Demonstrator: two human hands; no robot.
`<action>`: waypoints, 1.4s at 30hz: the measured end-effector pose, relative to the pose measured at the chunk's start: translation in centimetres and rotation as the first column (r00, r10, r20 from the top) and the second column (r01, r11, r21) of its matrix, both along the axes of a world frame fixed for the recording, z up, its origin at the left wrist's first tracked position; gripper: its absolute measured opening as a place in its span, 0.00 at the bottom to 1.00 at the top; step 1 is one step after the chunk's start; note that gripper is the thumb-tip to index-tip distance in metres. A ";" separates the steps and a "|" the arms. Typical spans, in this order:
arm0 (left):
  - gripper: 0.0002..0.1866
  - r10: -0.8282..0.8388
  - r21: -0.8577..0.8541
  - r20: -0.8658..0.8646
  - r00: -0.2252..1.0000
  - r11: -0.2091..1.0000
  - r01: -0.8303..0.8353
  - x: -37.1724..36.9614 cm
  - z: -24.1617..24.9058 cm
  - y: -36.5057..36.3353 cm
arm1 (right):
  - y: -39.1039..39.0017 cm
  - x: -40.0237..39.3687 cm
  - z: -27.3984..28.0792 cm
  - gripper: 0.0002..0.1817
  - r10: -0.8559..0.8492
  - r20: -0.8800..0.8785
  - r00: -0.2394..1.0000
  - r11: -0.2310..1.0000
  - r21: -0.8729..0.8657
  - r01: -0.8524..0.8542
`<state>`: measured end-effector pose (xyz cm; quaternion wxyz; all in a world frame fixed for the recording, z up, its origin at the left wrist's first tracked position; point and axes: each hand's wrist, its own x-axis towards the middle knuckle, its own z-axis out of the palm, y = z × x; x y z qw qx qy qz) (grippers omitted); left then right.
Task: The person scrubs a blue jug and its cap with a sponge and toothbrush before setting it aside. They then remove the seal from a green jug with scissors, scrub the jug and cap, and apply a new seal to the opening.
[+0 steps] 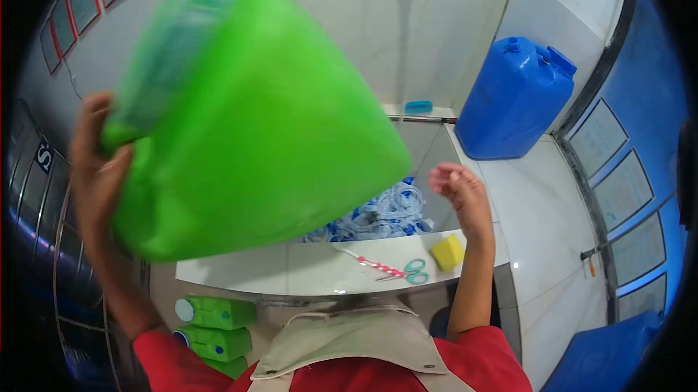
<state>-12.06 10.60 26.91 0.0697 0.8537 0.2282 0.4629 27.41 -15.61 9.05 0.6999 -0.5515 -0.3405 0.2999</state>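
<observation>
A large green plastic container (269, 123) hangs tilted in front of me, blurred by motion and filling much of the upper left. My left hand (102, 159) grips it at its left side, with the fingers wrapped round the edge. My right hand (462, 192) is raised to the right of the container, apart from it. Its fingers are loosely curled and hold nothing. Below and between the hands, white-and-blue plastic strips (385, 214) lie heaped in a tiled basin (436, 210), partly hidden by the container.
On the white ledge (254, 272) lie scissors (414, 271), a pink-and-white striped handle (374, 265) and a yellow sponge (447, 252). A blue jerrycan (512, 101) stands at the right, a light-blue brush (418, 107) at the back. Green jugs (218, 312) are on the floor.
</observation>
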 end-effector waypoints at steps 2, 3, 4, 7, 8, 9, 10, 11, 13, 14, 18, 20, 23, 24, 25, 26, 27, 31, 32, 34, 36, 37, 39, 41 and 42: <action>0.27 -0.073 -0.028 -0.166 0.983 0.997 0.070 9.3 -3.3 -0.4 | -0.5 3.0 1.7 0.18 -0.177 0.037 0.983 0.981 0.090 0.173; 0.23 -0.243 -0.140 -0.136 0.960 0.964 0.224 14.1 -5.2 -0.7 | -0.3 4.4 1.9 0.18 -0.174 0.044 0.984 0.982 0.081 0.170; 0.23 -0.262 -0.063 -0.238 0.935 0.965 0.254 18.1 -8.5 0.5 | -0.1 5.5 1.9 0.18 -0.249 0.102 0.963 0.966 0.104 0.238; 0.22 -0.401 -0.084 -0.277 0.873 0.915 0.394 29.1 -16.8 0.0 | 1.0 9.5 -0.6 0.18 -0.327 0.194 0.925 0.945 0.070 0.320; 0.21 -0.417 -0.080 -0.286 0.862 0.907 0.413 31.8 -19.5 -0.7 | 1.6 10.9 -2.2 0.18 -0.326 0.347 0.880 0.939 0.007 0.345; 0.18 -0.422 -0.050 -0.317 0.850 0.902 0.429 34.0 -21.9 -1.4 | 2.0 12.0 -3.2 0.19 -0.307 0.492 0.815 0.924 -0.050 0.378; 0.16 -0.425 -0.023 -0.348 0.835 0.895 0.446 35.8 -24.1 -2.3 | 2.4 12.2 -3.8 0.21 -0.296 0.568 0.768 0.913 -0.069 0.402; 0.16 -0.434 -0.036 -0.349 0.830 0.892 0.451 37.1 -25.4 -3.5 | 2.6 12.7 -4.8 0.21 -0.294 0.566 0.770 0.910 -0.082 0.407; 0.18 -0.436 -0.136 -0.532 0.726 0.890 0.435 38.9 -27.7 -5.5 | 3.4 13.9 -8.0 0.22 -0.275 0.783 0.558 0.816 -0.117 0.566; 0.18 -0.441 -0.142 -0.541 0.717 0.888 0.438 39.5 -28.7 -6.6 | 3.5 15.0 -10.3 0.23 -0.190 0.869 0.456 0.795 -0.137 0.591; 0.15 -0.622 -0.180 -0.448 0.642 0.766 0.616 38.8 -30.8 -8.8 | 2.4 14.4 -15.6 0.23 -0.010 0.947 0.320 0.611 -0.247 0.752; 0.16 -0.660 -0.067 -0.320 0.679 0.731 0.679 36.8 -29.6 -7.5 | 0.8 14.8 -17.1 0.23 -0.039 0.941 0.337 0.597 -0.248 0.763; 0.18 -0.575 0.002 -0.439 0.691 0.768 0.640 32.1 -26.8 -4.6 | -0.8 15.4 -18.6 0.23 -0.103 0.944 0.312 0.581 -0.197 0.790; 0.18 -0.508 0.018 -0.561 0.654 0.782 0.623 31.2 -26.7 -4.7 | -1.2 15.4 -19.0 0.22 -0.118 0.955 0.271 0.585 -0.153 0.796; 0.18 -0.509 0.012 -0.562 0.652 0.783 0.622 31.2 -27.3 -5.1 | -1.2 15.4 -18.8 0.22 -0.114 0.955 0.275 0.586 -0.159 0.795; 0.18 -0.494 0.010 -0.610 0.620 0.777 0.629 31.1 -28.2 -5.6 | -1.1 15.5 -18.7 0.22 -0.136 0.941 0.310 0.615 -0.165 0.771; 0.17 -0.478 0.005 -0.656 0.584 0.771 0.637 31.1 -29.2 -6.0 | -1.2 15.4 -18.7 0.22 -0.154 0.926 0.345 0.643 -0.171 0.747; 0.17 -0.293 0.043 -0.681 0.671 0.899 0.436 31.8 -31.5 -7.6 | -1.4 15.7 -18.8 0.21 -0.161 0.918 0.361 0.664 -0.170 0.728; 0.16 -0.240 -0.068 -0.666 0.706 0.962 0.263 32.2 -31.5 -8.5 | -1.5 15.7 -18.5 0.20 -0.175 0.908 0.382 0.678 -0.170 0.715; 0.16 -0.167 -0.178 -0.661 0.731 0.982 0.064 32.6 -31.2 -9.3 | -1.4 15.7 -18.3 0.19 -0.183 0.894 0.409 0.703 -0.172 0.690; 0.16 -0.146 -0.403 -0.628 0.764 0.901 -0.159 33.1 -30.8 -9.2 | -1.5 15.7 -18.3 0.17 -0.201 0.907 0.369 0.701 -0.130 0.701; 0.16 -0.142 -0.404 -0.631 0.763 0.899 -0.167 33.3 -30.6 -8.7 | -1.5 15.6 -18.4 0.17 -0.197 0.906 0.374 0.706 -0.134 0.696; 0.17 -0.271 -0.454 -0.664 0.697 0.886 -0.089 33.3 -30.3 -7.9 | -1.5 15.7 -18.4 0.17 -0.223 0.900 0.374 0.699 -0.120 0.705; 0.18 -0.287 -0.319 -0.677 0.678 0.944 0.081 32.1 -28.4 -8.7 | -1.6 16.1 -18.7 0.17 -0.225 0.909 0.352 0.708 -0.095 0.699; 0.19 -0.304 -0.171 -0.695 0.652 0.950 0.261 31.4 -27.7 -9.0 | -1.6 16.0 -19.0 0.16 -0.232 0.916 0.328 0.710 -0.071 0.701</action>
